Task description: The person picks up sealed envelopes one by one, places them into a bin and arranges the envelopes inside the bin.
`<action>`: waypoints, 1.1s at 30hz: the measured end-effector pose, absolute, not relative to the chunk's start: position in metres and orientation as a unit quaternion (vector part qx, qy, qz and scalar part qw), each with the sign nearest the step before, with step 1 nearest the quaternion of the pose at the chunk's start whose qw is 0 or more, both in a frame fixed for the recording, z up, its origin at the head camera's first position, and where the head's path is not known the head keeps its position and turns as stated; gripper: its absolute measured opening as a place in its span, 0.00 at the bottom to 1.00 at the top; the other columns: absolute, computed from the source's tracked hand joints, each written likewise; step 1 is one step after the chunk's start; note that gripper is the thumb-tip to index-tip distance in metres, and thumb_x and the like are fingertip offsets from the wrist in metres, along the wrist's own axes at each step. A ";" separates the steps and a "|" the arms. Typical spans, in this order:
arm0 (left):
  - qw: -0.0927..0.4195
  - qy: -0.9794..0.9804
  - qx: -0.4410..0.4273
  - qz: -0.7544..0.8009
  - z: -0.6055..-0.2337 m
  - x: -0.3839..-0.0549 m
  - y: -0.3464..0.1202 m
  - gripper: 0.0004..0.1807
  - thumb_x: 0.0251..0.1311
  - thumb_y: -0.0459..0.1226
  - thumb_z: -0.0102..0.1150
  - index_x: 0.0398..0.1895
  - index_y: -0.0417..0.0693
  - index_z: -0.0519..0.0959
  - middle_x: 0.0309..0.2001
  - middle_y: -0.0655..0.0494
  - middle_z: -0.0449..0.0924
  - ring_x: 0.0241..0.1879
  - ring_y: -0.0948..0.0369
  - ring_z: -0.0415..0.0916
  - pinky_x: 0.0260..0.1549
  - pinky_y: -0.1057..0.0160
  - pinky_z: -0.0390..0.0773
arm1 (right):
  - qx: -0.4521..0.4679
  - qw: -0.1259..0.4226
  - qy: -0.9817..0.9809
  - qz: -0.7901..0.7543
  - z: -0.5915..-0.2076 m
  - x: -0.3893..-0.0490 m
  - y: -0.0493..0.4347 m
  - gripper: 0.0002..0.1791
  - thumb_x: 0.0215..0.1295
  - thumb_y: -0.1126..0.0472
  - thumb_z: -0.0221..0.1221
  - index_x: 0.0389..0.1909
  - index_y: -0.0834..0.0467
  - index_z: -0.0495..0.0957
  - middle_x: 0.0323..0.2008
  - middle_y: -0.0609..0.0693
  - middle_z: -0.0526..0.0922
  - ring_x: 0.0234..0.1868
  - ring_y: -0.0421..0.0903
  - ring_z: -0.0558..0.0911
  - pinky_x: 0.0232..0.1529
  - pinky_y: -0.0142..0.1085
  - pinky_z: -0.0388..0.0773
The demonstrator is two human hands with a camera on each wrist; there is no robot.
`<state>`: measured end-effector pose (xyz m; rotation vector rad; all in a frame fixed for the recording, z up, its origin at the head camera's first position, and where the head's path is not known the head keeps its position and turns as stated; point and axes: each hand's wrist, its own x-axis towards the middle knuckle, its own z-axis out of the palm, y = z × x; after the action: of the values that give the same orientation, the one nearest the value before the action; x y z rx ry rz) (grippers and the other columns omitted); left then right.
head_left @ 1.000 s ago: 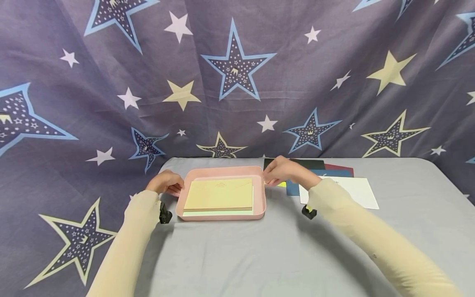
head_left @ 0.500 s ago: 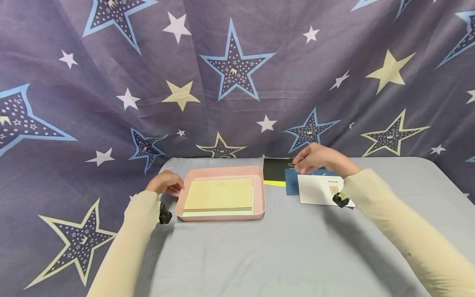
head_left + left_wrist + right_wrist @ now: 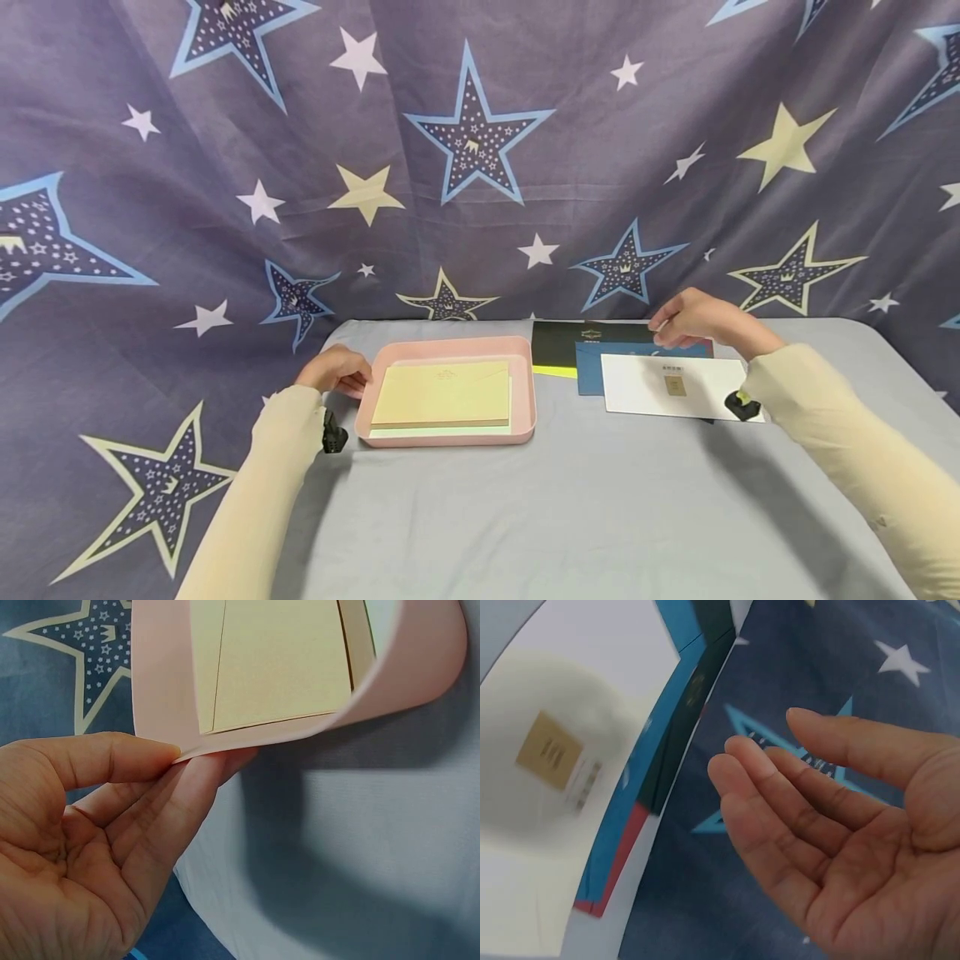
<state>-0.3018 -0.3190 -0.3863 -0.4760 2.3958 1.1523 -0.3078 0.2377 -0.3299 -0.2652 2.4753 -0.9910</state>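
Observation:
A pink tray stands on the table, with cream-yellow envelopes lying in it over a pale green one. My left hand pinches the tray's left rim between thumb and fingers, as the left wrist view shows up close. Over the back of the envelope pile hovers my right hand, holding nothing, its fingers loosely bent and thumb apart in the right wrist view. That pile has a white envelope with a tan square in front, then a blue envelope, a black envelope and a red envelope, partly covered.
A yellow strip peeks out beneath the black envelope, close to the tray's right side. Grey cloth covers the table. Behind its far edge hangs a dark curtain with a star print.
My right hand has left the tray's right rim and moved rightward over the envelopes. The white envelope's right end appears lower-lying beneath the arm. My left hand stays on the rim.

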 end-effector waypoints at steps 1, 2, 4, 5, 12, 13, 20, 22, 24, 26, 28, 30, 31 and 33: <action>0.219 0.866 -0.173 0.416 -0.386 -0.302 -0.319 0.02 0.57 0.27 0.57 0.31 0.35 0.79 0.21 0.54 0.79 0.19 0.63 0.79 0.27 0.65 0.87 | -0.097 0.226 0.900 -0.361 -0.331 -0.308 0.241 0.23 0.66 0.66 0.63 0.57 0.75 0.75 0.40 0.54 0.90 0.42 0.44 0.87 0.51 0.45 0.86; 0.219 0.866 -0.173 0.416 -0.386 -0.302 -0.319 0.02 0.57 0.27 0.57 0.31 0.35 0.79 0.21 0.54 0.79 0.19 0.63 0.79 0.27 0.65 0.87 | -0.098 0.223 0.901 -0.359 -0.332 -0.309 0.244 0.22 0.65 0.66 0.63 0.56 0.76 0.76 0.38 0.52 0.90 0.40 0.43 0.87 0.48 0.42 0.87; 0.219 0.866 -0.174 0.415 -0.386 -0.302 -0.319 0.02 0.56 0.27 0.57 0.30 0.35 0.79 0.21 0.54 0.79 0.19 0.63 0.78 0.27 0.65 0.87 | -0.103 0.219 0.904 -0.352 -0.334 -0.310 0.248 0.21 0.63 0.68 0.63 0.54 0.76 0.77 0.33 0.49 0.89 0.34 0.41 0.84 0.40 0.38 0.84; 0.219 0.866 -0.176 0.414 -0.386 -0.302 -0.319 0.02 0.56 0.27 0.57 0.30 0.35 0.79 0.21 0.54 0.79 0.19 0.63 0.78 0.27 0.65 0.87 | -0.103 0.218 0.906 -0.347 -0.335 -0.310 0.250 0.21 0.62 0.68 0.63 0.54 0.75 0.77 0.29 0.47 0.86 0.30 0.40 0.81 0.38 0.37 0.82; 0.216 0.868 -0.178 0.411 -0.386 -0.303 -0.318 0.04 0.56 0.26 0.57 0.34 0.32 0.80 0.22 0.52 0.80 0.19 0.63 0.78 0.27 0.64 0.87 | -0.102 0.194 0.936 -0.276 -0.340 -0.315 0.262 0.18 0.60 0.68 0.65 0.50 0.74 0.80 0.30 0.50 0.84 0.31 0.46 0.78 0.38 0.42 0.82; 0.216 0.867 -0.179 0.411 -0.386 -0.303 -0.318 0.05 0.56 0.26 0.57 0.35 0.32 0.80 0.23 0.52 0.80 0.19 0.63 0.78 0.27 0.64 0.87 | -0.102 0.190 0.940 -0.265 -0.341 -0.315 0.264 0.18 0.60 0.68 0.66 0.49 0.74 0.80 0.32 0.53 0.86 0.33 0.47 0.80 0.40 0.44 0.84; 0.215 0.868 -0.179 0.411 -0.385 -0.302 -0.316 0.07 0.56 0.26 0.58 0.36 0.30 0.80 0.24 0.51 0.81 0.20 0.62 0.79 0.28 0.64 0.87 | -0.098 0.178 0.951 -0.232 -0.353 -0.320 0.282 0.17 0.58 0.69 0.66 0.47 0.73 0.81 0.37 0.61 0.87 0.37 0.50 0.85 0.44 0.52 0.86; 0.215 0.868 -0.177 0.410 -0.384 -0.302 -0.316 0.07 0.56 0.26 0.58 0.37 0.30 0.80 0.24 0.51 0.82 0.20 0.62 0.79 0.28 0.64 0.87 | -0.094 0.181 0.952 -0.230 -0.356 -0.322 0.287 0.17 0.58 0.69 0.66 0.47 0.73 0.81 0.38 0.62 0.87 0.37 0.52 0.86 0.44 0.52 0.86; 0.216 0.869 -0.175 0.409 -0.384 -0.301 -0.316 0.08 0.56 0.26 0.57 0.37 0.30 0.80 0.24 0.51 0.82 0.20 0.62 0.79 0.28 0.64 0.87 | -0.091 0.182 0.952 -0.228 -0.359 -0.322 0.291 0.17 0.58 0.69 0.66 0.47 0.73 0.81 0.40 0.63 0.87 0.39 0.54 0.87 0.44 0.52 0.86; 0.216 0.870 -0.173 0.408 -0.384 -0.301 -0.316 0.08 0.56 0.26 0.57 0.38 0.29 0.80 0.24 0.50 0.81 0.20 0.62 0.79 0.28 0.64 0.87 | -0.087 0.182 0.953 -0.226 -0.362 -0.323 0.295 0.17 0.58 0.69 0.66 0.47 0.73 0.81 0.41 0.65 0.87 0.40 0.56 0.87 0.44 0.53 0.86; 0.216 0.870 -0.172 0.408 -0.384 -0.301 -0.316 0.08 0.57 0.26 0.57 0.38 0.30 0.80 0.24 0.51 0.81 0.20 0.62 0.79 0.28 0.64 0.88 | -0.088 0.178 0.955 -0.221 -0.365 -0.323 0.299 0.17 0.56 0.70 0.66 0.47 0.74 0.81 0.42 0.67 0.86 0.41 0.58 0.87 0.44 0.53 0.86; 0.216 0.870 -0.172 0.408 -0.384 -0.302 -0.316 0.07 0.57 0.27 0.57 0.37 0.30 0.79 0.24 0.51 0.81 0.20 0.62 0.79 0.28 0.64 0.88 | -0.092 0.170 0.959 -0.209 -0.368 -0.323 0.302 0.17 0.55 0.70 0.67 0.46 0.74 0.82 0.42 0.67 0.86 0.41 0.58 0.86 0.43 0.53 0.86; 0.216 0.870 -0.172 0.408 -0.384 -0.302 -0.316 0.07 0.56 0.27 0.57 0.37 0.30 0.79 0.24 0.51 0.81 0.20 0.62 0.79 0.28 0.64 0.88 | -0.093 0.167 0.960 -0.204 -0.369 -0.323 0.304 0.17 0.54 0.70 0.67 0.45 0.74 0.82 0.41 0.67 0.86 0.41 0.59 0.86 0.44 0.53 0.86; 0.215 0.870 -0.174 0.408 -0.384 -0.302 -0.316 0.07 0.57 0.26 0.57 0.37 0.30 0.79 0.23 0.51 0.81 0.20 0.62 0.79 0.28 0.64 0.88 | -0.095 0.160 0.963 -0.195 -0.371 -0.322 0.307 0.18 0.52 0.70 0.68 0.44 0.74 0.82 0.40 0.66 0.86 0.41 0.59 0.85 0.45 0.54 0.85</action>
<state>-0.3016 -0.3156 -0.3835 -0.4812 2.4118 1.1318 -0.3221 0.3067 -0.3714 -0.2713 2.7516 -0.5573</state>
